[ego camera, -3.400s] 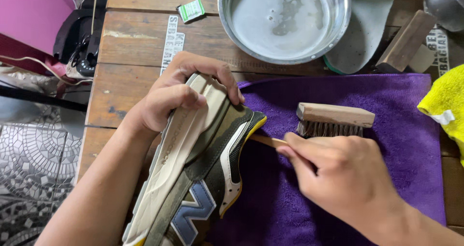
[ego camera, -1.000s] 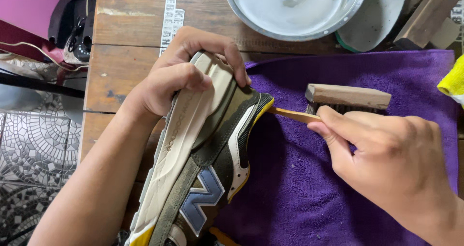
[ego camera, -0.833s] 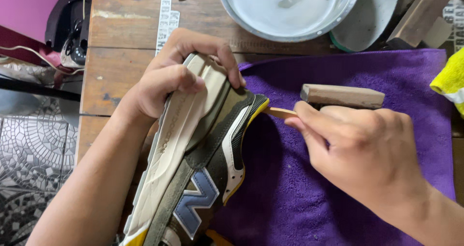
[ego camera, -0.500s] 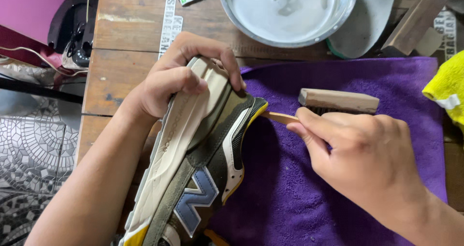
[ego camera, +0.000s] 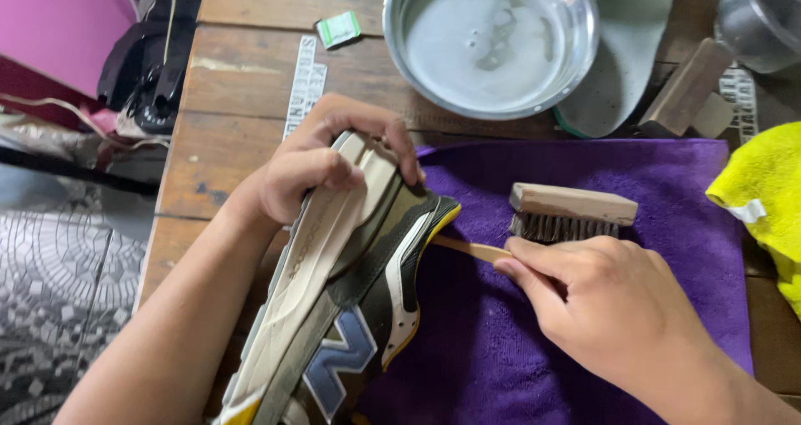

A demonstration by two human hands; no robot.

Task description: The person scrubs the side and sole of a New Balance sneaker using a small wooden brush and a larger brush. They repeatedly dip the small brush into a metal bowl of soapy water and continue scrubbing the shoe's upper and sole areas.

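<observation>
Left hand [ego camera: 313,171]: grips sneaker [ego camera: 350,283] toe, centre frame, sole turned up.
Right hand [ego camera: 609,308]: closed on thin wooden stick [ego camera: 467,247], tip at sneaker edge.
Brush [ego camera: 571,212]: lies on purple towel [ego camera: 684,191].

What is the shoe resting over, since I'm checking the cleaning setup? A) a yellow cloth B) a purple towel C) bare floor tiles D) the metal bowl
B: the shoe, gripped at its toe by the left hand, lies partly over the purple towel, while the right hand holds a thin wooden brush handle against its side.
</observation>
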